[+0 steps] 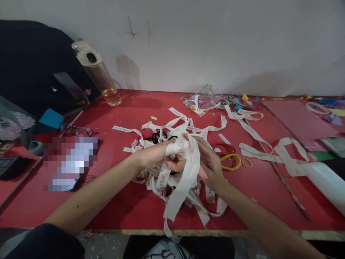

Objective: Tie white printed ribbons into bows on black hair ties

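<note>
A white printed ribbon [185,183] is wrapped across the fingers of my left hand [156,154], which are curled in. Pressed against the same ribbon from the other side is my right hand [211,163], its fingers bent over the top of the loop. One wide end hangs down toward the table's front edge. Beneath both hands lies a tangled heap of white ribbons [151,181] with dark lettering. Several black bands [159,136] show at the back of this heap. My hands partly hide the heap's middle.
A red table [113,205] carries a water bottle [104,79], glasses [78,130] and a blurred phone [75,162] at left. Right of the heap are a yellow ring [235,162], loose ribbon [254,135] and a white roll [326,183]. Plastic wrapping [206,97] lies near the wall.
</note>
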The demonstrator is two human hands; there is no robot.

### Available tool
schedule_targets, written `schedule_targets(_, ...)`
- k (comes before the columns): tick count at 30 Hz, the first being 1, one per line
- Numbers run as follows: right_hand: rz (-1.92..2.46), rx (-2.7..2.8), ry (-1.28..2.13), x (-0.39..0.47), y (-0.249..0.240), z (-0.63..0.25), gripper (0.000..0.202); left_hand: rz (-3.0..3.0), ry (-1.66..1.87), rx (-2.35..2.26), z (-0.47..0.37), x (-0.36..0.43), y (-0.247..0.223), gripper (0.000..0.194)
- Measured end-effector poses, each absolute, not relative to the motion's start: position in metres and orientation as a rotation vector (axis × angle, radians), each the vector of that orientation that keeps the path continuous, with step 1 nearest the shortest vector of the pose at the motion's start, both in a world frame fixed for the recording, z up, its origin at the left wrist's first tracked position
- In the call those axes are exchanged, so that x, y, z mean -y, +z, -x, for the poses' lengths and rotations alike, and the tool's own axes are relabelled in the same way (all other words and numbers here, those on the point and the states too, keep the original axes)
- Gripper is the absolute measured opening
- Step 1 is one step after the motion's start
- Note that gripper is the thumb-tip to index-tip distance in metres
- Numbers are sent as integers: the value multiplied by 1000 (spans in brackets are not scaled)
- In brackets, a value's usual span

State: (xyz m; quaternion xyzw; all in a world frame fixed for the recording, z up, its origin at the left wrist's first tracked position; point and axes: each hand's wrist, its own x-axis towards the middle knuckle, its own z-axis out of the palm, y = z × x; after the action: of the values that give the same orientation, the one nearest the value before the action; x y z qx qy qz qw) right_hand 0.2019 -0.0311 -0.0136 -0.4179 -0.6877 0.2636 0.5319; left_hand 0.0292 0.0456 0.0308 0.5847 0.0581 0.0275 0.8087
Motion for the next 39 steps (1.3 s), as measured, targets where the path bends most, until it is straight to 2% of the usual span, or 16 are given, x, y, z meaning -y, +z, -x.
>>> schedule_targets(6,1157,1076,1066,26,-16,-197,26,-1354,24,-139,-28,-42,30,57)
schedule_targets(11,1164,810,1035,18,-15,-202,24,-1523,139,-217,-24,-40,40,42)
schedule_targets(18,887,1444,556,30,-15,-203,30,-1939,348,-482,-30,-34,42,28)
schedule_targets(23,813,1593,599,31,-18,-207,36,-2207,450,-565,-29,-34,40,20)
schedule_targets(26,860,1648,569,30,-17,-207,33,-2299,441,-581,-30,-35,37,24)
schedule_targets(34,1037,1566,566,31,-15,-202,13,-2639,331,-788,-35,-33,27,26)
schedule_targets(39,1049,1459,672,28,-16,-204,4,-2595,221,-716,-32,-37,34,24)
